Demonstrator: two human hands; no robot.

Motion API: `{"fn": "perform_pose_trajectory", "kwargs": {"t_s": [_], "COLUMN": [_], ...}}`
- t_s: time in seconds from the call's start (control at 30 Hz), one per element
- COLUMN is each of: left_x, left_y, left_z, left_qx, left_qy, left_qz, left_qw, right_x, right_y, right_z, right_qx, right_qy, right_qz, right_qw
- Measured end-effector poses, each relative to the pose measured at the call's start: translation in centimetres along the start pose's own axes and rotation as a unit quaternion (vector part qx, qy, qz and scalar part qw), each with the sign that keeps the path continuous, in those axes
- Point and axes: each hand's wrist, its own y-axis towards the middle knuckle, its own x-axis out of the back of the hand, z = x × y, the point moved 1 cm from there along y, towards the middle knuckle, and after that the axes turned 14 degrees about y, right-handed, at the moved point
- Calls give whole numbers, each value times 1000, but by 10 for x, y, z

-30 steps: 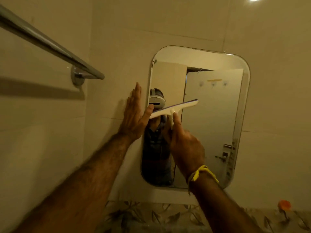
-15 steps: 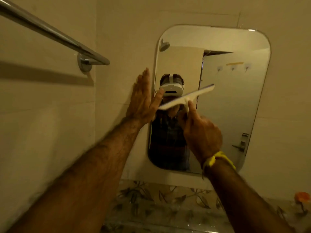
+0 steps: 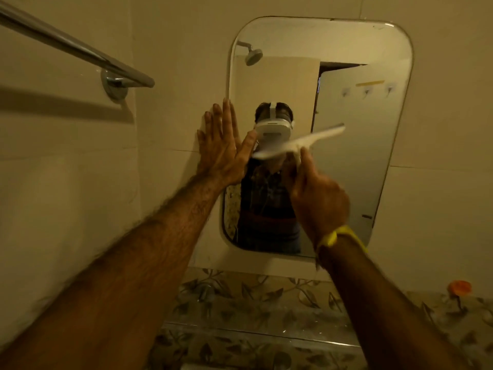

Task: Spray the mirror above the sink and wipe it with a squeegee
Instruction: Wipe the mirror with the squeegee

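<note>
A rounded rectangular mirror [image 3: 357,161] hangs on the beige tiled wall ahead. My right hand [image 3: 318,198], with a yellow band at the wrist, grips the handle of a white squeegee [image 3: 301,144]. Its blade lies tilted across the mirror's middle, left end lower, and looks blurred. My left hand [image 3: 224,148] rests flat on the wall at the mirror's left edge, fingers up and spread, thumb over the glass. No spray bottle shows.
A chrome towel bar [image 3: 80,53] juts from the left wall at the upper left. A leaf-patterned tile band [image 3: 253,297] runs below the mirror. An orange-capped object [image 3: 459,287] sits at the far right. The mirror reflects a shower head and a door.
The view has tilted so the mirror sits higher and fuller in frame. The squeegee has slid slightly down the glass in my right hand. My left hand stays pressed at the mirror's edge.
</note>
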Motion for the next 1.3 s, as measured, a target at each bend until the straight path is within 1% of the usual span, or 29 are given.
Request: {"fn": "perform_pose_trajectory", "kwargs": {"t_s": [0.1, 0.17, 0.27, 0.33, 0.4, 0.5, 0.57, 0.63, 0.7, 0.73, 0.8, 0.87, 0.9, 0.93, 1.0, 1.03, 1.07, 1.17, 1.3], "left_x": [-3, -3, -1, -1, -4, -10, -15, -20, -24, -25, -27, -29, -30, -30, -32, -33, -34, -37, -40], "left_y": [0, 1, -4, -11, -20, -25, -26, -26, -26, -26, -26, -26, -26, -26, -27, -28, -28, -30, -34], "left_z": [-7, -10, -7, -1, 5, 3, -5, -12, -12, -11, -7, -5, -4, -4, -2, 0, 2, 11, 23], "left_qx": [20, 29, 19, 5, -15, -33, -16, 4, 6, 3, -5, -14, -17, -19, -17, -17, -20, -40, -65], "left_qy": [33, 33, 27, 22, 37, 62, 72, 85, 86, 84, 84, 89, 95, 100, 113, 120, 126, 138, 151], "left_qz": [-3, 0, 21, 45, 57, 57, 41, 19, 7, 3, -5, -13, -17, -19, -26, -31, -36, -51, -65], "left_qw": [999, 999, 999, 999, 998, 996, 996, 996, 996, 996, 996, 996, 995, 995, 993, 992, 991, 988, 984], "right_x": [1, 0, 1, 5, 13, 26, 35, 40, 35, 28, 15, 10, 11, 15, 27, 31, 32, 14, -22], "right_y": [57, 70, 34, -8, -28, 14, 59, 82, 65, 44, -2, -22, -14, 3, 42, 57, 65, 39, -43], "right_z": [18, 21, 7, -10, -17, -15, -18, -23, -21, -21, -21, -22, -23, -25, -29, -29, -30, -22, 5], "right_qx": [-16, -29, -31, -49, -67, -93, -120, -138, -143, -144, -150, -160, -163, -167, -194, -208, -222, -236, -272], "right_qy": [11, 22, 34, 36, 28, 63, 89, 75, 80, 93, 113, 112, 114, 118, 140, 143, 142, 158, 136], "right_qz": [-42, -51, -33, -15, -16, -69, -119, -149, -158, -150, -113, -91, -106, -140, -233, -267, -281, -267, -197], "right_qw": [999, 998, 998, 998, 997, 991, 982, 976, 974, 974, 976, 976, 974, 969, 943, 930, 923, 921, 932]}}
